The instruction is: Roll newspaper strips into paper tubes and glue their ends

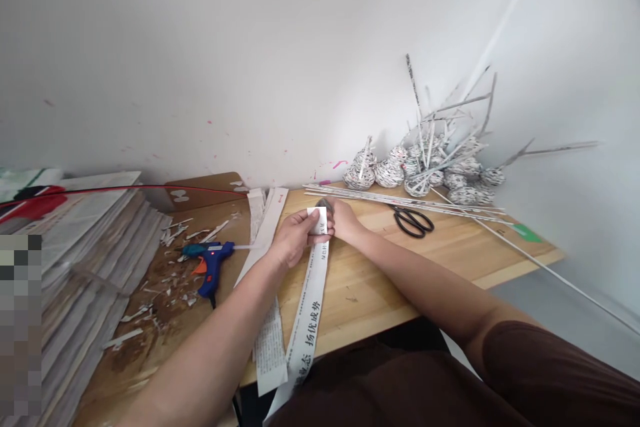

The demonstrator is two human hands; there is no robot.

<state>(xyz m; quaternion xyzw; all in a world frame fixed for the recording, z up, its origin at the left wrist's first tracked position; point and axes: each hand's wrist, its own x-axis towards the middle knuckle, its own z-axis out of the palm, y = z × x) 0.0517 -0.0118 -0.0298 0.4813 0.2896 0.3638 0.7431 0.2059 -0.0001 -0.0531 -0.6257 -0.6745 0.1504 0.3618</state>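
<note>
You have the long white newspaper strip with black print (309,307) raised over the table, its upper end at your fingers and its length running down past the table's front edge toward your lap. Your left hand (299,237) is closed in a pinch, thumb flat on the strip's end; your right hand (343,219) curls close against it, though whether its fingers grip the paper you cannot tell from here. For a neat result, press evenly and line up the edges before creasing. Let the tail hang loose, clear of the pale printed strips (270,347) beside it, and mind the blue glue gun with orange trigger (210,267) near your left forearm.
</note>
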